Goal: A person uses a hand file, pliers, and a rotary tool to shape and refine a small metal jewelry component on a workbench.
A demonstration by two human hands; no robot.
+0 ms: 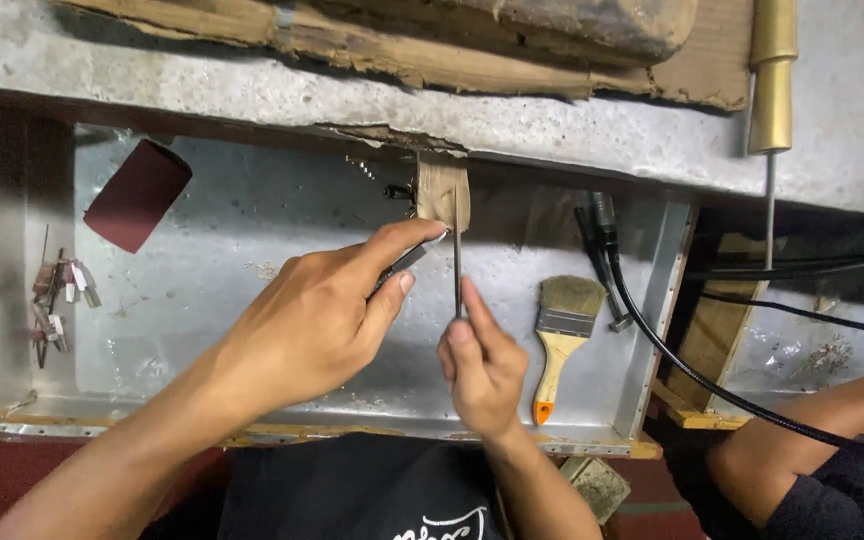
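While our left hand pinches a small dark piece against the wooden peg at frame centre, our right hand grips a thin metal file upright between fingertips, over the metal tray.

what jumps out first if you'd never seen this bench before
Two bare hands meet at the centre over a metal tray: the left hand pinches a small dark tool, while the right hand holds a thin metal rod upright against a wooden peg. To the right a paintbrush with an orange-tipped handle lies in the tray, and another person's arm enters at lower right.
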